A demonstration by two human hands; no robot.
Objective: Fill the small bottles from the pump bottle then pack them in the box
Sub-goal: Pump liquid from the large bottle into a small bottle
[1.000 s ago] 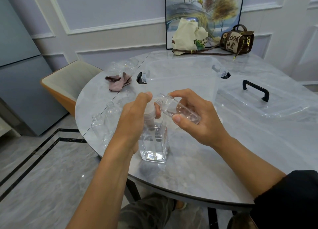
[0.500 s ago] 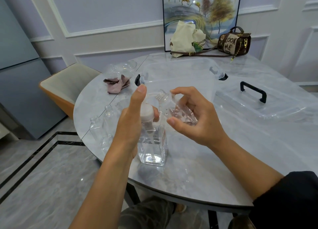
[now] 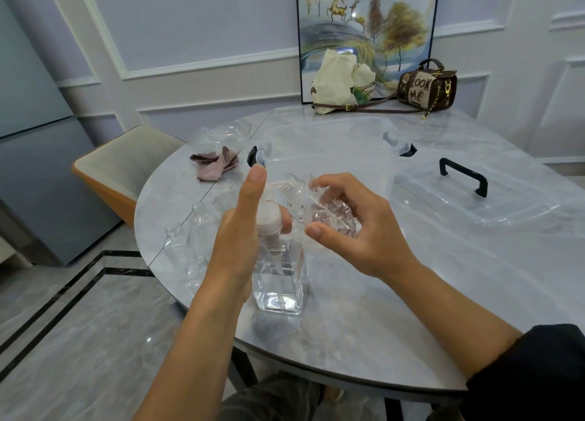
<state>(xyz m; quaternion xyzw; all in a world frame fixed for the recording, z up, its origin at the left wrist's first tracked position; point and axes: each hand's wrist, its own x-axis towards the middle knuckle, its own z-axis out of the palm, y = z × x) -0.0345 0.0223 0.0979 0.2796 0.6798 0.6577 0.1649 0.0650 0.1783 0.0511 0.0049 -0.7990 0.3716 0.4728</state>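
Note:
A square clear pump bottle (image 3: pixel 280 281) with a white pump head stands near the table's front edge, about a third full of clear liquid. My left hand (image 3: pixel 234 240) grips its neck, thumb against the white collar, and the index finger points up, lifted off the pump head. My right hand (image 3: pixel 357 230) holds a small clear bottle (image 3: pixel 304 199) tilted, its threaded mouth close to the pump's spout. Two more small bottles (image 3: pixel 202 221) stand uncapped left of my left hand. The clear box (image 3: pixel 326 154) sits open just behind my hands.
The box's clear lid (image 3: pixel 506 208) with a black handle lies to the right. A pink cloth (image 3: pixel 215 165) and a clear plastic piece lie at the back left. A cream bag (image 3: pixel 342 82) and a brown handbag (image 3: pixel 425 86) stand at the far edge. A chair (image 3: pixel 120 167) stands left.
My left index finger has lifted off the pump head, which has risen. The small bottle in my right hand stays at the spout.

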